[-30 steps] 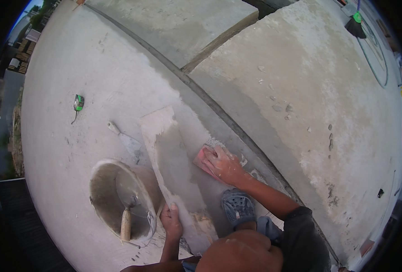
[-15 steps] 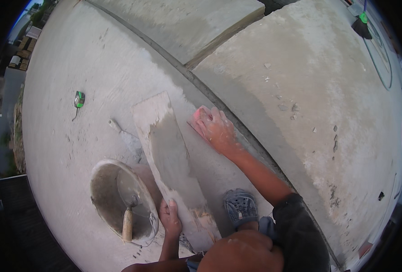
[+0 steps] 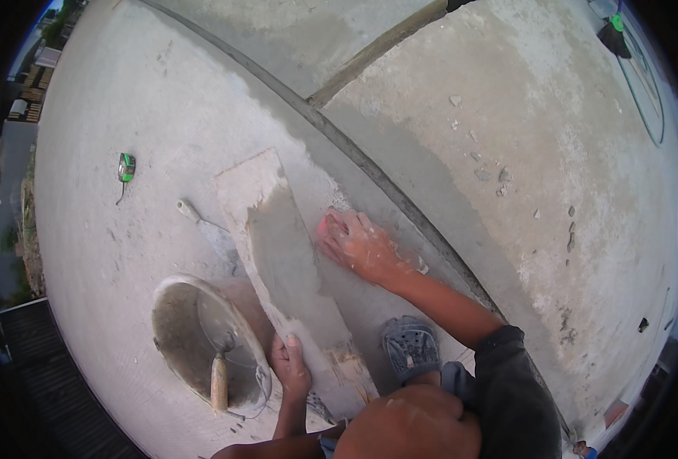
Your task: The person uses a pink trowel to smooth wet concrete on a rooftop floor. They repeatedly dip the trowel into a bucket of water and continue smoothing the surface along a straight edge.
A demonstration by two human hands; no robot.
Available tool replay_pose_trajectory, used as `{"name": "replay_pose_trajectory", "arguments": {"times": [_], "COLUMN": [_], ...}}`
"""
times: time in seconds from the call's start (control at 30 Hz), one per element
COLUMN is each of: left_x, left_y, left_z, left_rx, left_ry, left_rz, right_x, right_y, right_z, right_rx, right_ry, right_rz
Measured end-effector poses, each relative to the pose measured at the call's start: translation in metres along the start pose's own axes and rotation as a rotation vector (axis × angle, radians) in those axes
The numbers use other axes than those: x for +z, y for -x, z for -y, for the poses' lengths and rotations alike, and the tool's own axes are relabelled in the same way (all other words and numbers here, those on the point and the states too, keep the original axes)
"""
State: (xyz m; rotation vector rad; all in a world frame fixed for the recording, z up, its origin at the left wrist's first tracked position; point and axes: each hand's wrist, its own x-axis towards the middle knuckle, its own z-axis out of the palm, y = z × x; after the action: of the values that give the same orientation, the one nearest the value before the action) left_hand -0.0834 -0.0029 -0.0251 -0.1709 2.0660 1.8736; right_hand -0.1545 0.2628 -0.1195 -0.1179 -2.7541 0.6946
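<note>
My left hand (image 3: 291,367) grips the near left edge of a long wooden board (image 3: 249,174), thumb on top. Grey wet mortar (image 3: 287,245) is spread along the board's middle. Beyond the board's right edge, my right hand (image 3: 366,249) is closed on a pink hand float (image 3: 330,228), pressed low against the concrete beside the groove (image 3: 369,170); my fingers hide most of the float. Left of my left hand stands a tilted bucket (image 3: 172,306) with a wooden-handled trowel (image 3: 220,379) in it. A putty knife (image 3: 210,228) lies partly under the board.
A green and black tape measure (image 3: 126,167) lies at the left. My clog-shod foot (image 3: 412,346) stands between board and groove. Small concrete chips (image 3: 503,174) lie on the right slab (image 3: 576,138). A broom (image 3: 613,38) and hose (image 3: 651,126) are at far right.
My right hand has moved nearer to me with the float, leaving a rough pale patch beyond its fingers. The left hand keeps its hold on the board.
</note>
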Motion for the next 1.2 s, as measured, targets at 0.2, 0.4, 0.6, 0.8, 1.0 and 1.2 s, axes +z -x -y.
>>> {"name": "replay_pose_trajectory", "arguments": {"times": [0.2,0.4,0.6,0.8,1.0,1.2], "left_x": [-0.008,-0.003,-0.003,-0.004,0.001,-0.002], "left_y": [0.002,0.001,0.003,0.006,0.004,0.006], "left_z": [0.008,0.005,0.004,0.006,0.003,0.007], "left_rx": [-0.039,-0.030,-0.033,-0.024,0.007,-0.010], "left_ry": [0.014,0.025,0.001,-0.010,0.025,0.023], "left_rz": [0.030,0.037,0.065,0.044,0.063,0.031], "right_x": [-0.029,-0.019,-0.027,-0.037,-0.018,-0.046], "right_y": [-0.020,0.023,-0.017,0.013,0.013,0.032], "right_z": [-0.015,0.007,-0.022,0.007,-0.018,0.002], "right_rx": [0.163,-0.005,0.259,0.108,0.094,0.096], "right_ry": [0.135,-0.003,0.148,-0.009,0.198,0.052], "right_rz": [-0.079,0.096,0.010,0.054,-0.047,-0.032]}}
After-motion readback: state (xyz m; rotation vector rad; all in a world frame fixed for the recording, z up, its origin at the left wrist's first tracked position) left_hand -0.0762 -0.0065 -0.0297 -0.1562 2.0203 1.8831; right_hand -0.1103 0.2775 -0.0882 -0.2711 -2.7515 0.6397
